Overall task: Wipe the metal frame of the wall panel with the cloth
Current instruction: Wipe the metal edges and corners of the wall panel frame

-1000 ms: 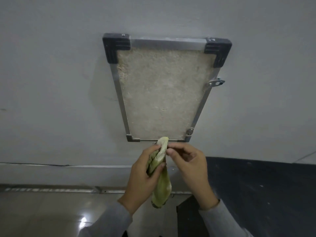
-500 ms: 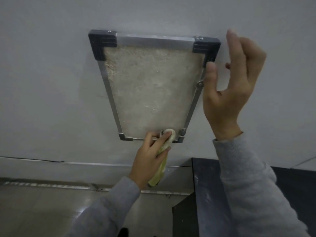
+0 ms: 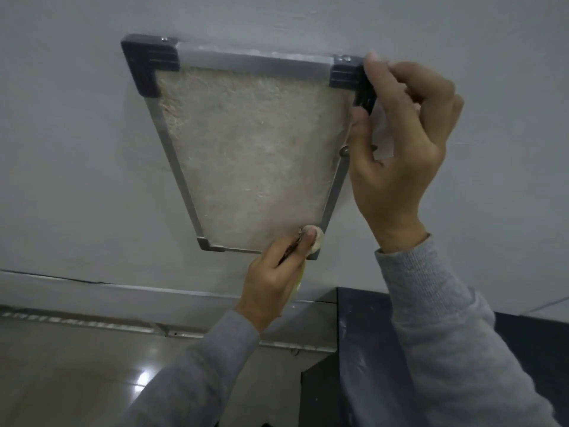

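Note:
A wall panel with a fibrous beige filling (image 3: 252, 155) hangs on the grey wall, bordered by a metal frame (image 3: 255, 61) with black plastic top corners. My left hand (image 3: 274, 278) is shut on a yellow-green cloth (image 3: 317, 243) and presses it against the frame's bottom right corner; most of the cloth is hidden by the hand. My right hand (image 3: 397, 149) grips the panel's top right black corner (image 3: 345, 77) and right edge, thumb on the front, fingers around the side.
Below the panel a pale skirting ledge (image 3: 123, 288) runs along the wall, with a metal floor strip (image 3: 92, 323) under it. A dark cabinet or counter (image 3: 363, 349) stands at the lower right. Glossy floor tiles (image 3: 61, 380) lie at the lower left.
My right hand, lifted beside the panel half a second ago, now clasps its top right corner. My left hand has slid the cloth rightwards along the bottom rail to the right corner.

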The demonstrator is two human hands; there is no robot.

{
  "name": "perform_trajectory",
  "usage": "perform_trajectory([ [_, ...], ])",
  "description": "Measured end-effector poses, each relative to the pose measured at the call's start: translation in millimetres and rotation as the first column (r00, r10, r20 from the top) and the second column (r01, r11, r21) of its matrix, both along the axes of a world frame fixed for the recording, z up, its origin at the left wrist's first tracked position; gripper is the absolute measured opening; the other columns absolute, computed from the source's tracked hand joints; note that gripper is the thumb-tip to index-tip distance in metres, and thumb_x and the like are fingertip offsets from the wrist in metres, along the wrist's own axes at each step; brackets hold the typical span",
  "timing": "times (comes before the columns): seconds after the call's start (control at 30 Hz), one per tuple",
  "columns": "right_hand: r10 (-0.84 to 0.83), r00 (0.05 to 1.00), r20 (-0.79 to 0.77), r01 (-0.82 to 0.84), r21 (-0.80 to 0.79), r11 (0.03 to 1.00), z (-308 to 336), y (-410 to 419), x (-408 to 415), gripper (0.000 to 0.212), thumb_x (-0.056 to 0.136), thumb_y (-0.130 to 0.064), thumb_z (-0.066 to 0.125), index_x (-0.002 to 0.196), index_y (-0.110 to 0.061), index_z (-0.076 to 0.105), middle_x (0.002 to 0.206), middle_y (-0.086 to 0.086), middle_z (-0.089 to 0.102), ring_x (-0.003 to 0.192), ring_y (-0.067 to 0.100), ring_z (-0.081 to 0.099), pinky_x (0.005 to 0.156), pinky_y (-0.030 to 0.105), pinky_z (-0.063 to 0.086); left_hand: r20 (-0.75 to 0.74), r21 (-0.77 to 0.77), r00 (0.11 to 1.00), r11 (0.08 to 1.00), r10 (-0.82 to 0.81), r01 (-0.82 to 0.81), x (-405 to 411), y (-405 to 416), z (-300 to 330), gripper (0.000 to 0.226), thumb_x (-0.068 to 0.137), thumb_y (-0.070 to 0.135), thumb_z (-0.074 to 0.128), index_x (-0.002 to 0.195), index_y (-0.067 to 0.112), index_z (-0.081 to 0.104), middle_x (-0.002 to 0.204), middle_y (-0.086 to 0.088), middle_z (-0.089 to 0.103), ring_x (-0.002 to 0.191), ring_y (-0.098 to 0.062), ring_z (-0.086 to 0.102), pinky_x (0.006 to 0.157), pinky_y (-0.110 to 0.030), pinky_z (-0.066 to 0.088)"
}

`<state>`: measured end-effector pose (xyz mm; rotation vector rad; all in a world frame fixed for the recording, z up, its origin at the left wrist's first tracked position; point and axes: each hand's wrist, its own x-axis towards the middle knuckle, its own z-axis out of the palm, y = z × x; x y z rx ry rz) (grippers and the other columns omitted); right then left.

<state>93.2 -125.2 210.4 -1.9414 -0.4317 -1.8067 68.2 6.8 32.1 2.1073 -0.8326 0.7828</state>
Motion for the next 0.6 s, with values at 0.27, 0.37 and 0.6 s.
perform_trajectory([
  [0.27,0.010,0.998,-0.057,-0.008,0.043,0.999,-2.0,0.7,1.4,0.028,0.084,0.005,0.060,0.112,0.001,0.066,0.106,0.002,0.050,0.093,0.019,0.047,0.080,0.036,0.043,0.079,0.239,0.984,0.956,0.158,-0.172,6.2,-2.3,-11.6,0.027,0.086,0.006,0.062,0.112,0.010,0.071,0.089,-0.012,0.066,0.064,-0.028,0.059,0.052,-0.030,0.045],
  [0.37,0.005,0.997,-0.076,-0.001,0.056,0.998,0.8,2.9,-0.5,0.031,0.081,0.006,0.060,0.111,0.001,0.066,0.105,0.003,0.051,0.091,0.025,0.052,0.084,0.030,0.039,0.073,0.244,0.979,0.948,0.191,-0.203,5.9,-5.9,-12.4,0.026,0.093,0.009,0.051,0.109,0.006,0.071,0.092,-0.010,0.062,0.064,-0.028,0.055,0.053,-0.032,0.045],
  [0.6,0.034,0.995,-0.092,-0.026,0.091,0.996,4.0,7.1,-4.9,0.034,0.076,0.009,0.060,0.109,0.002,0.067,0.101,0.005,0.051,0.086,0.033,0.055,0.085,0.026,0.035,0.141,0.351,0.984,0.924,0.111,-0.155,8.1,0.4,-15.6,0.020,0.089,0.004,0.054,0.093,0.004,0.073,0.083,-0.010,0.065,0.061,-0.028,0.056,0.052,-0.032,0.048],
])
